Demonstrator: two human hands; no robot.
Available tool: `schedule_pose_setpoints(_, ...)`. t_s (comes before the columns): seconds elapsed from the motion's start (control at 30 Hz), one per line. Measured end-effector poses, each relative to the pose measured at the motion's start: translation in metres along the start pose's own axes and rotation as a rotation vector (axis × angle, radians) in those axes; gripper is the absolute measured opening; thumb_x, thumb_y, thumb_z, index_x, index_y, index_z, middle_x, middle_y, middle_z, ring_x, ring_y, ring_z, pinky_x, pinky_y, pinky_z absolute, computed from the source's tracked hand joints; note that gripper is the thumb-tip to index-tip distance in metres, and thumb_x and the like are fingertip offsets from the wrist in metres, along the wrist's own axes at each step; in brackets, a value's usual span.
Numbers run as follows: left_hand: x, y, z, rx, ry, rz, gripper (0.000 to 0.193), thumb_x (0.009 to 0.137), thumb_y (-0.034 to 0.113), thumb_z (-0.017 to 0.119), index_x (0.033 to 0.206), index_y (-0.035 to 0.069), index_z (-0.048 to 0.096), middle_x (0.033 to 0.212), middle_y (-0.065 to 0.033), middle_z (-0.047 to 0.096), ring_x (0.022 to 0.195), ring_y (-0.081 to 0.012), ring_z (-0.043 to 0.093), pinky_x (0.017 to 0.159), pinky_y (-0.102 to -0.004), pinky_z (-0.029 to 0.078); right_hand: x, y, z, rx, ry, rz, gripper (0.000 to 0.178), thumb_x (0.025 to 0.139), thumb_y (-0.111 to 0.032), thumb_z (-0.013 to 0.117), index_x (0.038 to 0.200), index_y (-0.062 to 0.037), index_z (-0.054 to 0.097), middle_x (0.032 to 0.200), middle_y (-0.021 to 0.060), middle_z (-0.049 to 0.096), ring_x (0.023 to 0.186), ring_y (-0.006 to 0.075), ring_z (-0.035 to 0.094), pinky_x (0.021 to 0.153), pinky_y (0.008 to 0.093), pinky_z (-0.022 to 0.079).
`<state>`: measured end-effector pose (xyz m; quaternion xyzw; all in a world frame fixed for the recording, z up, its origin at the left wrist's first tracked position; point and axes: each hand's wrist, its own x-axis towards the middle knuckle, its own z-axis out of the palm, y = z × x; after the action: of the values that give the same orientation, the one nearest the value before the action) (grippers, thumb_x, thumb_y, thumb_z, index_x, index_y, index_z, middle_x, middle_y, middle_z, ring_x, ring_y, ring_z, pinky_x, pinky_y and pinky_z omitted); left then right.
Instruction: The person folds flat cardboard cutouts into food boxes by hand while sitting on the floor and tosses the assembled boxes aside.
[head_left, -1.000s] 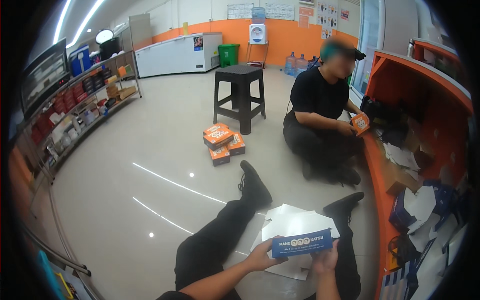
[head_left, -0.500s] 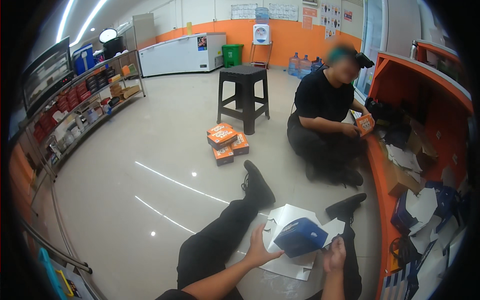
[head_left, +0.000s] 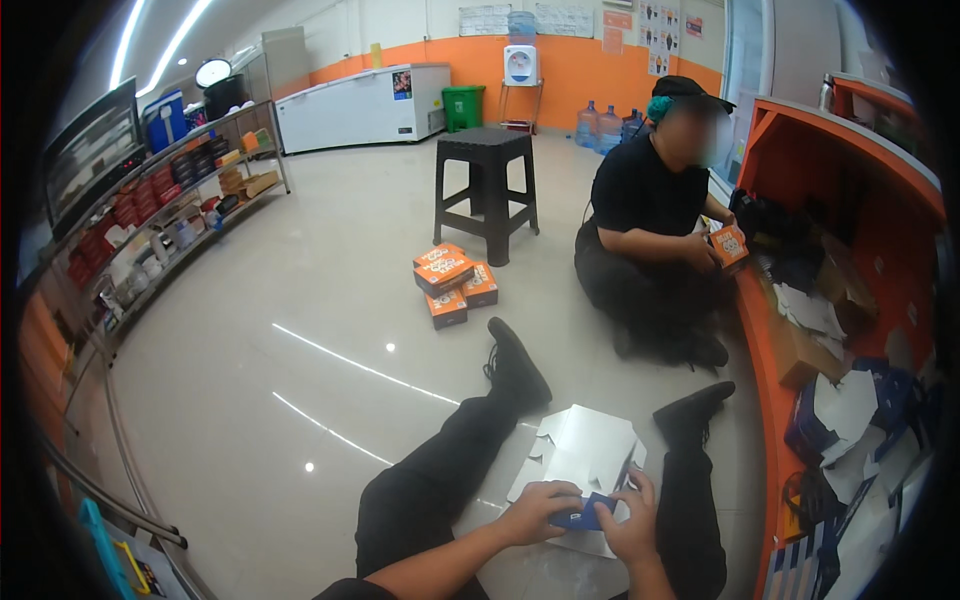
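Observation:
Between my outstretched legs lies a partly folded carton (head_left: pixel 583 440), white inside and blue outside, with notched flaps along its edges. My left hand (head_left: pixel 540 513) grips the blue part of its near side, with fingers curled over the top. From the right, my right hand (head_left: pixel 632 515) holds the same part, its thumb against the blue surface and its fingers over the edge. Both hands are close together, and the blue panel (head_left: pixel 585 514) shows between them. Part of the carton's near side is hidden behind my fingers.
A person (head_left: pixel 655 220) sits ahead at the right, holding an orange box (head_left: pixel 728 246). Several orange boxes (head_left: pixel 445 268) are piled by a dark stool (head_left: pixel 486 190). An orange cabinet (head_left: pixel 765 400) with blue-and-white cartons (head_left: pixel 840 420) stands at my right; a metal shelf (head_left: pixel 200 195) at left.
The raised blue panel has come down toward me. My left hand has closed on it, and my right hand has moved left beside it. The other person has turned the orange box.

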<state>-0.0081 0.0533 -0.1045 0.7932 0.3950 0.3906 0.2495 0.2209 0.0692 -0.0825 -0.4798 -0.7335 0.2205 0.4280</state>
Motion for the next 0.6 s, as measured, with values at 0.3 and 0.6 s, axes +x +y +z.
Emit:
schedule_pose_setpoints(0.3,-0.001,-0.001,0.007,-0.070,0.044,-0.052,0.052,0.061,0.006,0.086,0.110,0.012,0.071,0.125,-0.0100,0.063,0.116,-0.0300,0.062,0.097,-0.0416,0.050,-0.007,-0.007,0.016,0.236,0.177,0.156,0.022,0.086,0.002,0.072,0.101,0.0067,0.058,0.136,0.0226,0.046,0.121,0.0329,0.059,0.090,0.0384,0.061)
schedule_pose_setpoints(0.6,-0.014,-0.013,0.002,-0.061,0.050,0.067,0.055,0.061,0.004,0.085,0.113,0.016,0.071,0.128,-0.0083,0.062,0.120,-0.0306,0.059,0.100,-0.0421,0.047,-0.005,-0.007,0.012,0.267,-0.102,0.169,0.026,0.080,0.000,0.080,0.099,0.0067,0.065,0.138,0.0225,0.050,0.119,0.0328,0.062,0.088,0.0397,0.063)
